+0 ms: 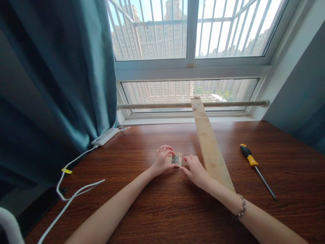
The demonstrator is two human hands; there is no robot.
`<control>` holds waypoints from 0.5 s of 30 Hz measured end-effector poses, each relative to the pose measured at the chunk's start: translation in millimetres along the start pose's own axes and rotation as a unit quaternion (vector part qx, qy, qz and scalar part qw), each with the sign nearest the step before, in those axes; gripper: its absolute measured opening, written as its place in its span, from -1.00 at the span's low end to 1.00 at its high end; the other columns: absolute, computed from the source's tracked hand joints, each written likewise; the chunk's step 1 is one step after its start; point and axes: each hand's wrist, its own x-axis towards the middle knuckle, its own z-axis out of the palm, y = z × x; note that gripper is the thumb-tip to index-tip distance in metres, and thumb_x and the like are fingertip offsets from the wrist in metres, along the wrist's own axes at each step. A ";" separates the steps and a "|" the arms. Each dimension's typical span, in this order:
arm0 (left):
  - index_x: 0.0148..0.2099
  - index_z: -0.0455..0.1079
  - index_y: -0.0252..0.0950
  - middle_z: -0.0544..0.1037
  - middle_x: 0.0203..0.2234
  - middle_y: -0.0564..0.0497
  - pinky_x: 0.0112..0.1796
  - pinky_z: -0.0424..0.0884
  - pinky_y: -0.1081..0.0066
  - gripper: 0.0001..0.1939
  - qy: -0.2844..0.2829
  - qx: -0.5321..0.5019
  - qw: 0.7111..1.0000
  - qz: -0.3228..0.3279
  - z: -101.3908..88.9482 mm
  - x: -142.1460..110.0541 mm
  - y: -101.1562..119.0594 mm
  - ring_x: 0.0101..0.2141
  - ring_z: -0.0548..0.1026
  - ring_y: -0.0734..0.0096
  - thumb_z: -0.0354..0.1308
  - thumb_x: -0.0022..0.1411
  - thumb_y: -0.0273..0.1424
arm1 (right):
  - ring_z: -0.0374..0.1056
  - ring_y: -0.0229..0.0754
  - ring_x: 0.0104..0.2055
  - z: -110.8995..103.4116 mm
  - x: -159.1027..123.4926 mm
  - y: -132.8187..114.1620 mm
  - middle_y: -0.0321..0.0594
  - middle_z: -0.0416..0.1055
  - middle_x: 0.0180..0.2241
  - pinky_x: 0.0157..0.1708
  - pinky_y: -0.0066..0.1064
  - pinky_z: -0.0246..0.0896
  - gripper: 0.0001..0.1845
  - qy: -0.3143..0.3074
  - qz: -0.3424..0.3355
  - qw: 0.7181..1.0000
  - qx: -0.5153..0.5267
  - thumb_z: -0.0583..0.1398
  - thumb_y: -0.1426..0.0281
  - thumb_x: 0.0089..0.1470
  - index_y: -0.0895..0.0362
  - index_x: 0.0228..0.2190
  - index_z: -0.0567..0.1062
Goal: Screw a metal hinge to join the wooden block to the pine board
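Pinching a small wood piece (180,159) with a metal hinge (175,159) on top, between left hand (161,160) thumb and fingers, on the table (152,210). Risking a skewed hinge from a loosened grip. Holding the right hand (197,171) just beside, fingers parted, seemingly empty. Risking a knock to the long board (212,142) from a forearm swing. Lying farther right, as screwdriver (249,156).

Metal hinge (175,159), flat on wooden block (180,158)

You are wearing a bracelet (241,206).
It is circling your right forearm (224,195) near the wrist, showing twisted, link-like segments in dark and pale tones; your left forearm (122,203) is showing bare.
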 end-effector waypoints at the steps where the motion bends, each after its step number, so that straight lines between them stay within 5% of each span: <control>1: -0.25 0.39 -0.25 0.34 -0.16 -0.08 0.00 0.09 0.16 -0.58 0.009 -0.001 1.000 0.010 -2.2 -0.5 4.9 -0.05 0.21 0.15 0.32 -0.18 -0.18 | 0.24 -0.07 -0.12 2.5 3.0 0.4 -0.06 0.36 -0.22 -0.10 -0.26 0.13 -0.70 0.018 0.002 0.998 0.052 0.16 0.33 0.00 0.21 -0.21 0.37; 5: -0.23 0.35 -0.26 0.34 -0.15 -0.08 0.03 0.07 0.17 -0.60 0.033 -0.014 0.998 0.047 -7.4 -4.1 25.6 -0.02 0.19 0.15 0.30 -0.12 -0.20 | 0.37 -0.14 -0.29 13.5 11.6 -2.2 -0.14 0.45 -0.33 -0.26 -0.32 0.25 -0.72 -0.001 0.064 0.951 0.302 0.17 0.31 -0.05 0.20 -0.27 0.41; 10: -0.07 0.28 -0.25 0.30 -0.05 -0.14 0.07 0.01 0.14 -0.44 0.044 -0.001 0.997 0.065 -4.9 -5.7 28.3 0.05 0.13 0.10 0.28 -0.11 -0.13 | 0.38 -0.16 -0.46 7.9 12.0 -9.4 -0.21 0.44 -0.48 -0.51 -0.40 0.28 -0.78 0.003 0.093 0.906 0.412 0.19 0.25 -0.10 0.17 -0.48 0.41; 13: 0.11 0.14 -0.28 0.21 0.06 -0.24 0.08 -0.06 0.03 -0.09 0.010 0.031 0.999 0.005 -3.0 -3.1 13.0 0.11 0.06 -0.04 0.31 -0.27 -0.01 | 0.39 -0.18 -0.48 -15.7 16.0 -8.4 -0.22 0.43 -0.48 -0.52 -0.41 0.28 -0.72 0.038 0.099 0.890 0.444 0.21 0.19 -0.13 0.18 -0.48 0.40; 15: 0.11 0.15 -0.27 0.18 0.09 -0.27 0.06 -0.15 -0.10 -0.03 -0.055 0.046 0.996 -0.056 -2.0 -1.6 0.8 0.13 0.00 -0.15 0.32 -0.35 0.02 | 0.39 -0.19 -0.46 -35.6 20.9 -3.1 -0.21 0.42 -0.47 -0.50 -0.42 0.29 -0.69 0.062 0.101 0.885 0.451 0.23 0.19 -0.14 0.20 -0.47 0.41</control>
